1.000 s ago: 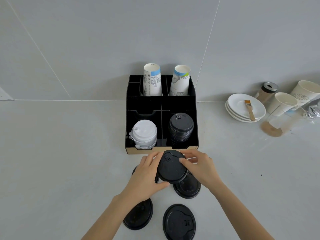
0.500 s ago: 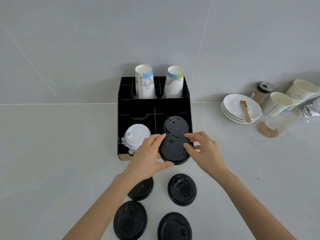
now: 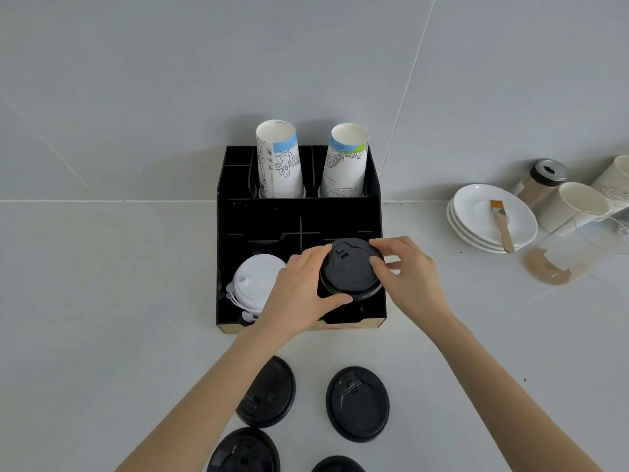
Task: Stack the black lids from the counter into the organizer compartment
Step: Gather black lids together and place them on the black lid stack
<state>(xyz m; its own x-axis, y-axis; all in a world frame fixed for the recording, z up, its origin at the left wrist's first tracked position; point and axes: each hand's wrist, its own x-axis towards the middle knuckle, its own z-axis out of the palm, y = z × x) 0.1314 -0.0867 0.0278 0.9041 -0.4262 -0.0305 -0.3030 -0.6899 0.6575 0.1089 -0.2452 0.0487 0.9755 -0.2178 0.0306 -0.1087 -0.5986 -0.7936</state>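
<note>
Black lid [image 3: 350, 269] pinched between your left hand [image 3: 299, 294] and right hand [image 3: 410, 275] over the organizer's [image 3: 306, 216] lower-right compartment; four loose lids [image 3: 357, 403] wait at frame bottom.

My left hand [image 3: 299, 294] and right hand [image 3: 408, 277] are bare: no gloves, rings or watch. Both forearms are uncovered, no sleeve showing down to the frame's six o'clock edge.
</note>
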